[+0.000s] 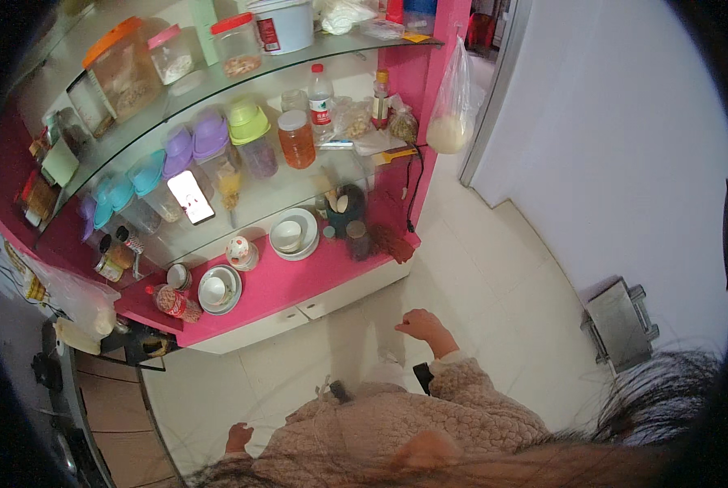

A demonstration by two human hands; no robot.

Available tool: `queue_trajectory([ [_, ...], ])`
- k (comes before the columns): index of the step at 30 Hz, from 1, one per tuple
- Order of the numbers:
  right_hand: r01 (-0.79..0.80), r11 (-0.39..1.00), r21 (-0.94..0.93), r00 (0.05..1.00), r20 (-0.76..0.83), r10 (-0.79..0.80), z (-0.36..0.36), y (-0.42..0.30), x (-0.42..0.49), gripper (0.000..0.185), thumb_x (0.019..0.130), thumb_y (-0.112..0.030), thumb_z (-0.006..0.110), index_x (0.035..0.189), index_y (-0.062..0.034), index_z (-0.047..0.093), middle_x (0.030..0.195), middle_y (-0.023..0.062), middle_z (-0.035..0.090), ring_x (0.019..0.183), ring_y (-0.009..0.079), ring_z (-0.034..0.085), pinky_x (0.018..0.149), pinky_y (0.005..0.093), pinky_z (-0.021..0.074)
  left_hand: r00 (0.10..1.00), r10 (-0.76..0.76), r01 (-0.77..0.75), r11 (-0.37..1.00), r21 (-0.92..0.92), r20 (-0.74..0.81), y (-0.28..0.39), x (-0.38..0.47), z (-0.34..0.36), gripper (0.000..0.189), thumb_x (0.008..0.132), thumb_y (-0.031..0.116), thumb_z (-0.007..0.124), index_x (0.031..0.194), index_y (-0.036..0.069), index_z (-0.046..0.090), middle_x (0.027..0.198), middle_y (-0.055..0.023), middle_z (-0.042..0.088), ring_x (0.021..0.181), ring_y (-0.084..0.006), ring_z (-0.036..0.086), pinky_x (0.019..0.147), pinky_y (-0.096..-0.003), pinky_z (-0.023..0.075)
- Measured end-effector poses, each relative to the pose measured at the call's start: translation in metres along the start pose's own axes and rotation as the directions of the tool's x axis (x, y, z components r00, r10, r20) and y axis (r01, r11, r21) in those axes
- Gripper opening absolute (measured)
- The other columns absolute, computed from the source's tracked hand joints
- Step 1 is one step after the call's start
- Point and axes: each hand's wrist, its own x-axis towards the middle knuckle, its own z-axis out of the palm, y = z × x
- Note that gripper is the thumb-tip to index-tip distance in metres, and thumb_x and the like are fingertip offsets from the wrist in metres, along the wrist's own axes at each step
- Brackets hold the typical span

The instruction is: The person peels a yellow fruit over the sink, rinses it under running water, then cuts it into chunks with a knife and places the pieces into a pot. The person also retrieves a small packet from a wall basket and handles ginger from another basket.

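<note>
My right hand point(428, 329) hangs over the tiled floor, just in front of a pink shelf cabinet point(333, 282). Its fingers are loosely bent, and nothing shows in them. Lower down at the left, my left hand point(240, 437) is near my side; its fingers look curled and its palm is hidden. Neither hand touches the cabinet. On the cabinet's pink bottom board stand a stack of white plates with a bowl point(287, 236), a second plate stack point(235, 291), patterned bowls point(240, 251) and a plastic bottle filled with beans or nuts point(176, 302). A lit phone point(190, 197) leans among lidded storage containers point(150, 174).
Glass shelves point(260, 66) above hold jars, a white bucket point(284, 27), a water bottle point(320, 100) and a jar of amber contents point(296, 140). A plastic bag point(452, 116) hangs at the right post. A folded grey metal-looking object point(621, 326) stands against the right wall.
</note>
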Motion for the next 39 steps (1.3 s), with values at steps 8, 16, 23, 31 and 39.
queue_trajectory([
  [8,0.007,1.0,-0.022,0.997,-0.071,-0.009,-0.051,0.065,0.095,0.031,0.077,-0.037,0.058,0.089,-0.0094,0.067,0.09,0.0131,0.066,0.086,0.0306,0.063,0.074,0.0488,0.0462,0.872,-0.481,0.448,0.714,-0.537,0.088,0.118,0.046,-0.031,0.046,0.079,0.031,0.065,0.116,0.005,0.058,0.105,-0.0168,0.064,0.098,-0.0291,0.061,0.082,-0.0394,0.0501],
  [16,0.414,0.879,0.238,0.85,-0.445,-0.28,-0.212,0.01,0.216,0.032,0.079,-0.031,0.063,0.1,-0.007,0.065,0.095,0.0163,0.063,0.092,0.0336,0.06,0.081,0.0422,0.0466,0.83,-0.555,0.368,0.621,-0.692,-0.057,0.226,0.044,-0.079,0.047,0.078,0.027,0.065,0.118,0.003,0.056,0.104,-0.0172,0.064,0.096,-0.0289,0.063,0.083,-0.0401,0.0499],
  [23,0.531,0.843,0.081,0.678,-0.639,-0.365,-0.312,-0.063,0.336,0.03,0.073,-0.017,0.066,0.099,-0.0029,0.065,0.13,0.0174,0.046,0.108,0.0337,0.054,0.09,0.0406,0.0443,0.798,-0.6,0.505,0.605,-0.615,0.065,0.267,0.007,0.002,0.051,0.081,0.034,0.061,0.118,0.0,0.054,0.1,-0.0164,0.065,0.09,-0.03,0.063,0.08,-0.0413,0.0504],
  [31,0.355,0.932,0.067,0.855,-0.426,-0.295,-0.267,-0.083,0.354,0.041,0.077,-0.035,0.061,0.103,-0.0036,0.062,0.12,0.0191,0.052,0.104,0.0351,0.057,0.087,0.0429,0.0458,0.747,-0.615,0.608,0.48,-0.632,0.252,0.313,-0.027,0.084,0.048,0.083,0.034,0.06,0.117,0.002,0.054,0.096,-0.0159,0.065,0.084,-0.0291,0.063,0.076,-0.0397,0.0511],
  [39,0.423,0.902,0.083,0.874,-0.299,-0.382,-0.242,-0.079,0.346,0.048,0.08,-0.039,0.058,0.109,-0.001,0.058,0.122,0.0206,0.05,0.109,0.0359,0.053,0.092,0.0427,0.0429,0.804,-0.592,0.485,0.589,-0.646,0.064,0.278,0.003,0.085,0.045,0.085,0.035,0.059,0.117,0.004,0.055,0.093,-0.0154,0.065,0.079,-0.0281,0.063,0.072,-0.0381,0.0517],
])
